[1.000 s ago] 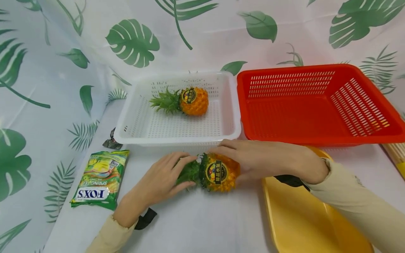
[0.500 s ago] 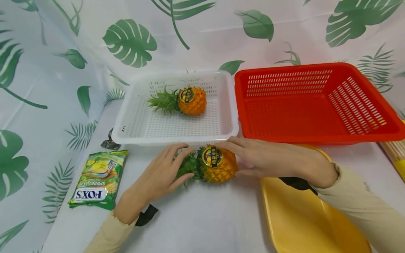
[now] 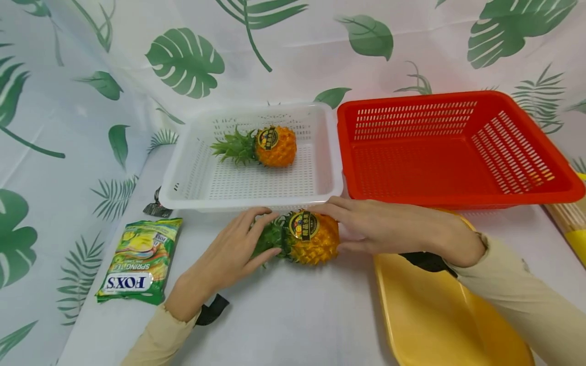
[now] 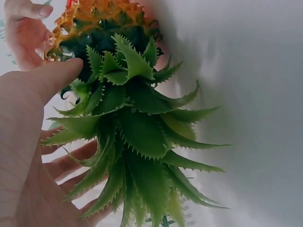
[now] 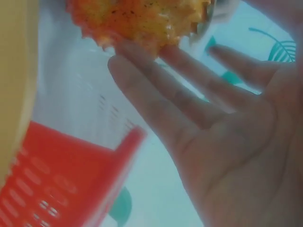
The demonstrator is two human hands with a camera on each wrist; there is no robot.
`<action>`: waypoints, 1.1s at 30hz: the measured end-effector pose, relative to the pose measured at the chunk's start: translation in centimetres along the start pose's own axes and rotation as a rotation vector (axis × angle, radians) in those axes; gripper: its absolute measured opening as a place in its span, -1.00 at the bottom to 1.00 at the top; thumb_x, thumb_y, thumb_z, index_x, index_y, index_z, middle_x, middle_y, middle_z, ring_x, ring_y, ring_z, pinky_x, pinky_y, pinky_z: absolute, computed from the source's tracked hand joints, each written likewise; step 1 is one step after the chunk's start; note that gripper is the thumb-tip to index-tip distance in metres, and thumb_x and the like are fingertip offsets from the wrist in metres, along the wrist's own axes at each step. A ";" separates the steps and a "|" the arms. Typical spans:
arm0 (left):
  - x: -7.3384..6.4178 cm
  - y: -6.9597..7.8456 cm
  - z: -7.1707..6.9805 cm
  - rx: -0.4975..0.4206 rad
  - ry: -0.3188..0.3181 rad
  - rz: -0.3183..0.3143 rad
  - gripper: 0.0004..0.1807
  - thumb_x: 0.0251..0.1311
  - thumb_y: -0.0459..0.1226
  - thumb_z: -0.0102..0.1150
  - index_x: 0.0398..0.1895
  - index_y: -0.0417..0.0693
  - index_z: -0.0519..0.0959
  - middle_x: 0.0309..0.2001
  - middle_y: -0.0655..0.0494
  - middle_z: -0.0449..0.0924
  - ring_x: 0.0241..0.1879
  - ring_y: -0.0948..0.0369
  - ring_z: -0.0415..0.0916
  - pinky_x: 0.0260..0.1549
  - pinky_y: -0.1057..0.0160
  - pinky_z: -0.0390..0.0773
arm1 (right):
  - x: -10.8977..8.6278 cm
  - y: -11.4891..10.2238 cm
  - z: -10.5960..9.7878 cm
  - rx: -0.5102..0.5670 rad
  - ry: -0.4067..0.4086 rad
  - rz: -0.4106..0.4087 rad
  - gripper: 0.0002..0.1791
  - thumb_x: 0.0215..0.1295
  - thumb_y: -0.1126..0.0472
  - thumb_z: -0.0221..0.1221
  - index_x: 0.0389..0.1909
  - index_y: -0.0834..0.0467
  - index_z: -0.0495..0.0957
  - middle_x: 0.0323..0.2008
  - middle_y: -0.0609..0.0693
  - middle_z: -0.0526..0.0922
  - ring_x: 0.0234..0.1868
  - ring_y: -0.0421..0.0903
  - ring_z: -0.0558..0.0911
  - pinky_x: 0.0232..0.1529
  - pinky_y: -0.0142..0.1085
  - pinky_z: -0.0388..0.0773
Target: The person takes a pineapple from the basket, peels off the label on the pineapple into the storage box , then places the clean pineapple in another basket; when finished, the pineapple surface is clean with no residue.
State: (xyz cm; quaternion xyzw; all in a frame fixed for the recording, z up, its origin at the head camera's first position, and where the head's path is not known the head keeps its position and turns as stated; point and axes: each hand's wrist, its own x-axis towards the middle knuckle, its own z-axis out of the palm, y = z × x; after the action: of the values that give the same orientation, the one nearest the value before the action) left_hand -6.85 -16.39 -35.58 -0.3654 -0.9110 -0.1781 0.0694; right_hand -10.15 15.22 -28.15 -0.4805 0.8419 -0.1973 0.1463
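Note:
A small orange pineapple (image 3: pixel 316 241) with a black-and-gold sticker lies sideways just in front of the white basket, its leafy crown (image 4: pixel 142 127) pointing left. My left hand (image 3: pixel 231 249) is at the crown, with the thumb near the base of the leaves and spread fingers partly hidden behind them in the left wrist view. At the fruit's rounded end is my right hand (image 3: pixel 380 223); its fingers (image 5: pixel 151 90) reach out nearly straight to the skin in the right wrist view. Another pineapple (image 3: pixel 276 146) with a similar sticker lies inside the white basket (image 3: pixel 247 204).
A red basket (image 3: pixel 462 198) stands right of the white one. Below my right forearm sits a yellow tray (image 3: pixel 426 305). A green FOX'S candy bag (image 3: pixel 139 259) lies at left, near a small dark wrapper (image 3: pixel 157 207). Yellow-banded sticks (image 3: pixel 565 218) show at far right.
The pineapple between my hands has shifted toward the white basket and rolled, so its sticker sits farther back. Both hands stayed with it. Over the last half second little has moved.

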 end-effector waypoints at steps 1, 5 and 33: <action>0.0 0.0 0.0 -0.005 -0.002 -0.002 -0.28 0.39 -0.07 0.37 0.48 -0.20 0.37 0.32 -0.18 0.40 0.24 -0.10 0.50 0.20 -0.12 0.54 | 0.0 0.0 -0.2 -0.004 -0.001 0.006 -0.11 0.41 0.20 0.36 0.65 0.07 0.12 0.57 0.08 0.27 0.23 -0.02 0.56 0.21 -0.06 0.62; 0.0 -0.1 0.0 -0.029 -0.007 -0.006 -0.29 0.41 -0.07 0.35 0.48 -0.21 0.37 0.33 -0.17 0.40 0.26 -0.09 0.48 0.21 -0.12 0.54 | 0.6 -0.5 -1.2 -0.049 0.009 0.007 -0.24 0.41 0.17 0.36 0.57 0.01 0.31 0.45 0.01 0.44 0.06 -0.07 0.60 0.12 -0.11 0.67; -0.3 -0.3 0.1 -0.122 -0.067 0.028 -0.30 0.43 -0.06 0.32 0.50 -0.19 0.35 0.42 -0.11 0.37 0.37 -0.01 0.43 0.31 -0.03 0.49 | 6.9 -2.7 -1.4 -0.247 -0.175 -0.199 -0.67 0.45 0.33 0.29 0.18 0.26 0.67 0.12 0.10 0.67 0.13 -0.02 0.66 0.17 -0.21 0.64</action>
State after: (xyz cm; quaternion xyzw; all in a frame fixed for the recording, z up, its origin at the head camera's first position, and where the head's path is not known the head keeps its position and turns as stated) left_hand -6.85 -16.69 -35.81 -0.3873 -0.8951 -0.2202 0.0190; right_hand -12.18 8.28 -26.05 -0.5913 0.7919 -0.0633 0.1388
